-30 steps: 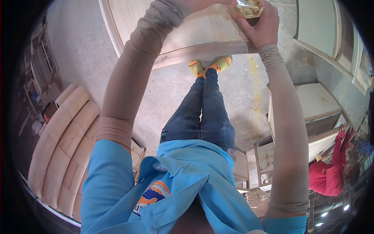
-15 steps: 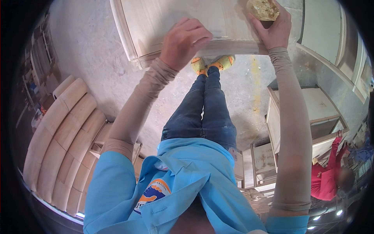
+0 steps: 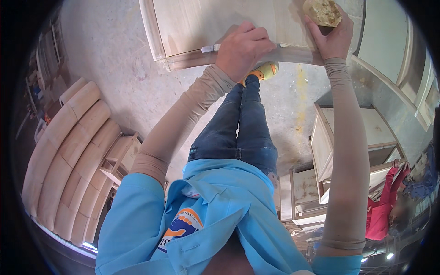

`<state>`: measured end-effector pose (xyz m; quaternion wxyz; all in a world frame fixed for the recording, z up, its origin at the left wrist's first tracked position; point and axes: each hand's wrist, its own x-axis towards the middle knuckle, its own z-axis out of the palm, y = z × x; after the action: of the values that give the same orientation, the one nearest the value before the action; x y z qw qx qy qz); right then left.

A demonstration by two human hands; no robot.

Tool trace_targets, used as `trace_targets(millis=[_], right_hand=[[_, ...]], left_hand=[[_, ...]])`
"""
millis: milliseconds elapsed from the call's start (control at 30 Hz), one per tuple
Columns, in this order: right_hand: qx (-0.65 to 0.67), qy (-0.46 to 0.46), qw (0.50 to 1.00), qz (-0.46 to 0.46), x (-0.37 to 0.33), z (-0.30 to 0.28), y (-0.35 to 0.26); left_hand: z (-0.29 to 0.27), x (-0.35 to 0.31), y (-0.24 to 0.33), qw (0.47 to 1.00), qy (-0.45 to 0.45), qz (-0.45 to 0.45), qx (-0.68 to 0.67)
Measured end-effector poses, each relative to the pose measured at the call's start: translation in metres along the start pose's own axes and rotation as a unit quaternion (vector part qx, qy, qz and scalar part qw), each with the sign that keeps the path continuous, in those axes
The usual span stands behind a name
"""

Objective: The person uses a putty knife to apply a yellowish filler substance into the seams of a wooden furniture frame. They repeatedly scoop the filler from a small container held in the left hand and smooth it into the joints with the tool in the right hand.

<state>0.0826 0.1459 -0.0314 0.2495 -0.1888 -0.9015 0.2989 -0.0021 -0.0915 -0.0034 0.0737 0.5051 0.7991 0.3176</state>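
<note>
My left hand (image 3: 244, 49) is closed around a slim tool with a whitish handle (image 3: 210, 48), held level along the near edge of a pale wooden panel (image 3: 183, 27). The tool's thin light tip (image 3: 283, 45) shows past my fingers, close to the panel's edge; its exact kind is unclear. In my right hand (image 3: 338, 40) is a small dark-sided container whose top is crusted with yellowish, lumpy paste (image 3: 323, 12). That hand is over the right part of the same panel.
Curved wooden pieces (image 3: 59, 160) are stacked at the left. Wooden cabinet frames (image 3: 357, 128) stand at the right, with another pale panel (image 3: 382, 32) above them. A person in a red top (image 3: 380, 211) is at the far right. My yellow shoe (image 3: 266, 71) is below the panel's edge.
My left hand has moved right and slightly down along the panel's edge, and its slim tool now shows clearly. The right hand with the container sits slightly further right in the picture.
</note>
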Motion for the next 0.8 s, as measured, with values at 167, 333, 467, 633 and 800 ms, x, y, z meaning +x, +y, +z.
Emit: trace_targets(millis=[167, 333, 467, 633, 800], right_hand=[[0.012, -0.009, 1.000, -0.003, 0.001, -0.001, 0.001], [-0.017, -0.003, 1.000, -0.015, -0.005, 0.001, 0.009], [-0.023, -0.009, 1.000, -0.010, -0.004, 0.000, 0.007], [-0.001, -0.016, 1.000, 0.022, -0.003, -0.001, 0.001], [-0.012, -0.015, 1.000, -0.010, -0.004, -0.001, 0.008]], left_hand=[[-0.003, 0.009, -0.004, 0.999, -0.006, -0.002, -0.036], [-0.006, 0.008, -0.006, 0.998, -0.032, -0.007, -0.047], [-0.010, 0.004, -0.012, 0.997, -0.037, -0.018, -0.065], [-0.020, 0.006, -0.018, 0.997, -0.043, -0.006, -0.057], [-0.015, 0.001, -0.013, 1.000, -0.001, 0.012, -0.022]])
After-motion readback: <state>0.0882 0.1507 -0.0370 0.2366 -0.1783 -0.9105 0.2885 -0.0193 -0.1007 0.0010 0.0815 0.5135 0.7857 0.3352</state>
